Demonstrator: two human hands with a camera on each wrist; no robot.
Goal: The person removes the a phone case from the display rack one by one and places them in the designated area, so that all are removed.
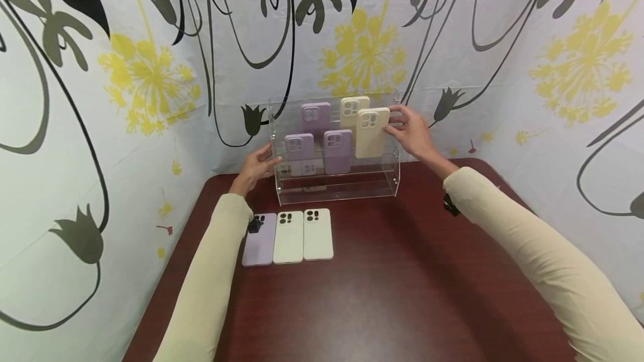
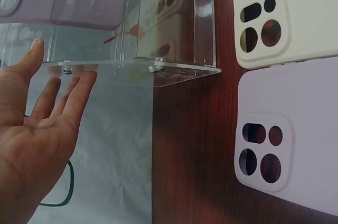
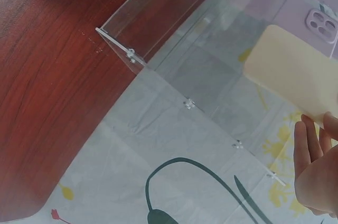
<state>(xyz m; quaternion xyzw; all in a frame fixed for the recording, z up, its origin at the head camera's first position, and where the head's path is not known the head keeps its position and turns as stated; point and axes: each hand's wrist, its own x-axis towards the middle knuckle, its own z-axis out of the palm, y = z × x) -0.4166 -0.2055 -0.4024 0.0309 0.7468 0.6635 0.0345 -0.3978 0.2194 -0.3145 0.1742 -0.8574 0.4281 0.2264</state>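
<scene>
At the far left, a printed cloth (image 1: 126,172) with grey and yellow flowers is seen hung behind and beside the dark red table (image 1: 382,284). The left hand (image 1: 255,171) is placed at the left side of a clear stand (image 1: 347,191); its fingers are kept loosely extended against the outer face of the side panel, the thumb is spread widely apart near the front edge, and no case is held in it.

On the table before the stand, three phone cases are laid flat in a row: a lilac case (image 1: 259,247), partly covered by a black device at the left wrist, then a white case (image 1: 288,242) and a second white case (image 1: 318,239).

In the stand, a front lilac case (image 1: 299,148) is propped at left, a rear lilac case (image 1: 316,115) is set higher behind, and another lilac case (image 1: 337,155) is placed upright near the middle. Farther right, a rear cream case (image 1: 348,120) is partly hidden by the held cream case (image 1: 372,137), whose right edge is pinched narrowly between thumb and fingers of the right hand (image 1: 413,134). Whether its lower edge is rested on a shelf cannot be told.
</scene>
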